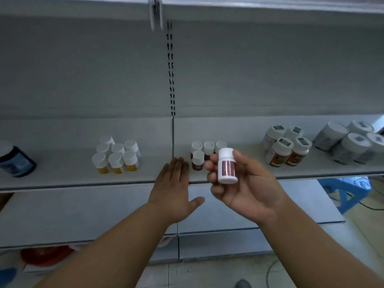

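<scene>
The right hand [245,183] pinched a white bottle [227,166] just in front of the red-labelled cluster [198,161]; the left hand [173,183] lay spread flat beside it (best set down upright, label forward, neighbours unbumped).

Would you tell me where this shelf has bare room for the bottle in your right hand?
Bare shelf lies between the dark jar and the yellow bottles, and between those and the red bottles. The right end with orange-labelled bottles and grey tubs is crowded.
</scene>
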Demonstrator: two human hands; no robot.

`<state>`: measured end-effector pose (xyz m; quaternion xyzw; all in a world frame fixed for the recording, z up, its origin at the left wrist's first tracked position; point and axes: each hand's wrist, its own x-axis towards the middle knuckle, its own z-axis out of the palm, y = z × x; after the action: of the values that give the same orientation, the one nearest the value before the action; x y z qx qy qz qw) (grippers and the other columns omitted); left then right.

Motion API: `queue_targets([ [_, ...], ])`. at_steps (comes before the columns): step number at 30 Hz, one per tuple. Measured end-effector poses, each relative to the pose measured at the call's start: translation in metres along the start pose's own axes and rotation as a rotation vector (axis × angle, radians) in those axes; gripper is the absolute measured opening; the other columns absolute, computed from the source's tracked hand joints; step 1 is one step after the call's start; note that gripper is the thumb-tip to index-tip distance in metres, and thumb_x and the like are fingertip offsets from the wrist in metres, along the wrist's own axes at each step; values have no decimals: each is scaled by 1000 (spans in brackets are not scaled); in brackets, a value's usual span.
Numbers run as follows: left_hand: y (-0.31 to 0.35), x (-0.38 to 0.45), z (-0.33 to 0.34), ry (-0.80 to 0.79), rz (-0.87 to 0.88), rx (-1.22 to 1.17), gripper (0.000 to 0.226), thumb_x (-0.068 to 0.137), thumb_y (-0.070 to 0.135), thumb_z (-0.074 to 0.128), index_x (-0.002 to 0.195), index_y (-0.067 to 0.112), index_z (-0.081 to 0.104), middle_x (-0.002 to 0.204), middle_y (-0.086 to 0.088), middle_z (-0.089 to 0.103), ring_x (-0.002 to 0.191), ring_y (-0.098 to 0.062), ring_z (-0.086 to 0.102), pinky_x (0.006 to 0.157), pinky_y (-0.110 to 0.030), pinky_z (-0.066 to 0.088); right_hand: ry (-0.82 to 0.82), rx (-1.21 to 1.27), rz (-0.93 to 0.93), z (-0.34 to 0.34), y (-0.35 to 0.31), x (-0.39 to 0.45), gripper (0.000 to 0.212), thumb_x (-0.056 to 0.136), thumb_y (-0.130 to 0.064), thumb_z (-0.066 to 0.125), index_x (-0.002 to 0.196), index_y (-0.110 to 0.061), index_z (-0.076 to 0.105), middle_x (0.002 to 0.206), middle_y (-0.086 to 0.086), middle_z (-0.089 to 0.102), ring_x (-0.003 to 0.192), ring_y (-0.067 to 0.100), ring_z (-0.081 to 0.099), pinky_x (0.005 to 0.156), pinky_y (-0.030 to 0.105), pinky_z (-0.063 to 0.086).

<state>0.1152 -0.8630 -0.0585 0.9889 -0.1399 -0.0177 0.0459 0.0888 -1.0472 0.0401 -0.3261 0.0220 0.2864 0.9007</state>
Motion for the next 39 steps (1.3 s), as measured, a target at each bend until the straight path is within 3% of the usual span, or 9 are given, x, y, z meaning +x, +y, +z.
queue_targets([
  [5, 0, 0, 0, -7, -6, 10, 105, 87, 79, 29, 156, 12, -14, 164, -9, -18, 151, -23, -18, 120, -38, -15, -79, -20, -9, 12, -9, -3, 43, 66, -24, 87, 95, -7, 60, 83, 9, 58, 65, 18, 55, 53, 25, 46],
  [8, -2, 5, 1, 8, 6, 7, 106, 86, 81, 29, 156, 12, -13, 165, -9, -15, 151, -24, -16, 122, -39, -12, -104, 3, 54, 14, -13, -3, 47, 89, -38, 60, 117, -2, 56, 95, 14, 59, 74, 20, 55, 60, 26, 44],
  [10, -3, 4, 3, 25, 11, -11, 106, 86, 80, 30, 157, 13, -10, 165, -8, -12, 152, -23, -14, 121, -39, -12, -85, -60, 65, 14, -12, -5, 45, 92, -38, 49, 115, -1, 60, 96, 14, 62, 76, 21, 58, 61, 27, 46],
  [14, -2, 3, 2, 26, 9, -8, 106, 87, 79, 32, 157, 13, -11, 165, -9, -14, 151, -23, -15, 118, -37, -16, -44, -149, -12, 18, -5, -7, 38, 73, -35, 81, 92, -9, 62, 82, 10, 61, 65, 20, 59, 55, 28, 48],
  [19, -3, 3, 3, 28, 8, -36, 105, 86, 80, 33, 157, 14, -9, 165, -8, -11, 152, -24, -12, 121, -38, -12, 5, -112, 26, 23, -1, -12, 43, 92, -32, 45, 118, 0, 57, 94, 15, 62, 75, 23, 59, 64, 30, 50],
  [24, -5, 4, 5, 25, 20, -9, 106, 86, 81, 30, 157, 12, -8, 165, -10, -12, 152, -25, -13, 121, -39, -11, 6, -157, -36, 26, 4, -17, 40, 81, -32, 70, 107, -7, 54, 85, 12, 59, 68, 22, 56, 60, 30, 48],
  [28, -4, 4, 3, 28, 20, -27, 106, 86, 80, 32, 157, 12, -6, 166, -9, -9, 152, -25, -10, 123, -40, -8, 18, -178, -12, 28, 4, -21, 46, 92, -31, 44, 124, 1, 55, 92, 13, 60, 77, 23, 56, 63, 29, 47],
  [33, -4, 4, 1, 20, 20, -13, 105, 86, 80, 30, 157, 12, -7, 165, -10, -11, 152, -25, -13, 122, -39, -10, 92, -239, -115, 29, 8, -23, 28, 83, -25, 63, 104, -6, 59, 90, 15, 61, 73, 24, 59, 62, 31, 47],
  [39, -4, 4, 1, -1, 12, 8, 107, 86, 81, 28, 157, 11, -11, 165, -9, -15, 151, -24, -16, 119, -38, -15, 185, -153, -89, 32, 6, -25, 39, 86, -24, 49, 117, -2, 57, 89, 13, 59, 75, 23, 57, 64, 30, 46],
])
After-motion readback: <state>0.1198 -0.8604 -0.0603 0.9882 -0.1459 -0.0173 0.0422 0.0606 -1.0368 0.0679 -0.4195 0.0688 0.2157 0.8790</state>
